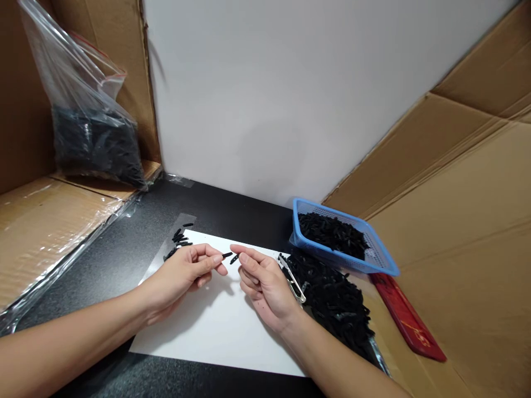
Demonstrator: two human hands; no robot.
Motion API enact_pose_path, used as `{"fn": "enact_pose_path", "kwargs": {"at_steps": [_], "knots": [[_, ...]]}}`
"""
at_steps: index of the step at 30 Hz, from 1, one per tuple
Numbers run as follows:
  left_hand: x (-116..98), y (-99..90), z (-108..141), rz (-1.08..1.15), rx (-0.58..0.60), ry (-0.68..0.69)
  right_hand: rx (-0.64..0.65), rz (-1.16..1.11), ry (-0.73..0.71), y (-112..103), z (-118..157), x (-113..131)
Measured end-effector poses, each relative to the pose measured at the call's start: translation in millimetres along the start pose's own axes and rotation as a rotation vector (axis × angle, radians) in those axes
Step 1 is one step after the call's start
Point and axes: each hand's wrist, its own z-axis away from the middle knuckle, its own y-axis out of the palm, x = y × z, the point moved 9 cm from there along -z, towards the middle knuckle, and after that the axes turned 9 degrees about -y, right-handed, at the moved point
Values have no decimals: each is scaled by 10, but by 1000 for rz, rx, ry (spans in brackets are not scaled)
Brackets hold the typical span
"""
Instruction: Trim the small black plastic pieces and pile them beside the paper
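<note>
Over a white sheet (215, 320), both hands pinch small dark pieces close to each other. My left hand (194, 268) is closed on a slim black piece (227, 255) that sticks out past the thumb. Between the thumb and index finger of my right hand (263, 279) is another small black piece (234, 258) with light specks, tilted downward. A small gap separates the two pieces. Beside my right hand lies a silvery metal tool (294, 281), partly hidden, perhaps nippers. Several similar black pieces (179, 237) lie past my left hand at the sheet's far left corner.
A large heap of black pieces (338, 301) spreads right of the sheet. Behind it stands a blue basket (385, 257) of more pieces. A red flat object (409, 318) lies at the right. A plastic bag (97, 138) of dark contents stands on cardboard at the left.
</note>
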Motion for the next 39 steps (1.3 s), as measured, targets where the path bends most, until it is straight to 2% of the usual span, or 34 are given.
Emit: {"fn": "enact_pose_path", "kwargs": {"at_steps": [9,18,21,25,33,37,39], "knots": [[68,38,37,-3,36,-90,-14,-85,-35,-7,-24,-7],[52,87,53,8,60,-66,-28,93,-24,35,14,-52],[20,136,76,18,100,-45,-48,93,-32,27,14,-43],[7,153,88,-1,115,-25,-10,87,-19,66,14,-47],[67,126,38,201,156,-56,-33,-20,-73,22,-1,52],[71,152,51,143,172,-50,-42,158,-65,-22,-11,35],[69,164,58,104,171,-43,-27,329,-129,-22,-21,84]]}}
